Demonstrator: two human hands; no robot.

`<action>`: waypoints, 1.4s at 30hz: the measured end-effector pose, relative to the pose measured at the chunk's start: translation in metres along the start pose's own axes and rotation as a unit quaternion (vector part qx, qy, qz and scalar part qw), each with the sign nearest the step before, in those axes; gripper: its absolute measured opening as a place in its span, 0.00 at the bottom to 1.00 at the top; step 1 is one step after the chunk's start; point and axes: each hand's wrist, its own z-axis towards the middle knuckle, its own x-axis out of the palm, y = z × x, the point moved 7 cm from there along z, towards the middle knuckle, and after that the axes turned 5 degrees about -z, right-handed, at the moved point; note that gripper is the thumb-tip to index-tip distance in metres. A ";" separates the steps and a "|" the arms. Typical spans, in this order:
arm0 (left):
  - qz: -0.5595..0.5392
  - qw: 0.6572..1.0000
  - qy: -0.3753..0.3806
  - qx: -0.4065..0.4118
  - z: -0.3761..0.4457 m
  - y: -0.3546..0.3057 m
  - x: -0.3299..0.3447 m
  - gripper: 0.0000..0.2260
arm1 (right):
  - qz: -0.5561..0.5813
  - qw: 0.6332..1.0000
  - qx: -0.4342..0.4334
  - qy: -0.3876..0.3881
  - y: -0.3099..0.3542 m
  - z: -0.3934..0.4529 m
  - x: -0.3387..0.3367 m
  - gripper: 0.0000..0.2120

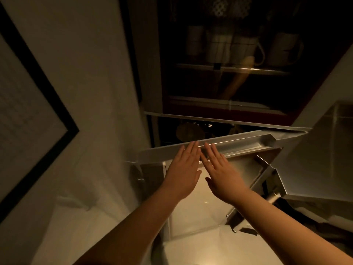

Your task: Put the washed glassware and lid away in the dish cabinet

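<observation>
Now both hands flat, empty | left hand (183, 169) fingers straight, tips touched metal flap (238, 142) edge | right hand (221, 175) same, just beside left | cabinet (229, 115) slot dark beyond fingertips | mugs (229, 46) on shelf well above fingers, behind glass | glassware, lid: could not tell.

- Flap (229, 143): brushed metal, smooth, with a dull sheen along its top edge.
- Cabinet door (238, 83): glossy glass that throws back reflections.
- Mugs (242, 47): pale glazed ceramic behind the glass.
- Wall (91, 73): matt, pale.
- Frame (47, 87): matt black.
- Floor (193, 213): glossy pale tile.
</observation>
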 end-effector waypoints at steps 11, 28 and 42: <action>-0.053 0.995 0.051 -0.068 0.041 0.029 0.040 0.30 | -0.010 0.999 0.036 0.016 -0.013 0.061 0.011 0.39; -0.082 0.994 0.053 -0.038 0.083 0.062 0.063 0.31 | -0.008 0.996 0.091 -0.023 -0.026 0.108 0.029 0.38; -0.133 0.973 0.077 -0.172 0.078 0.019 0.039 0.31 | 0.178 0.984 0.019 0.002 -0.053 0.082 0.004 0.34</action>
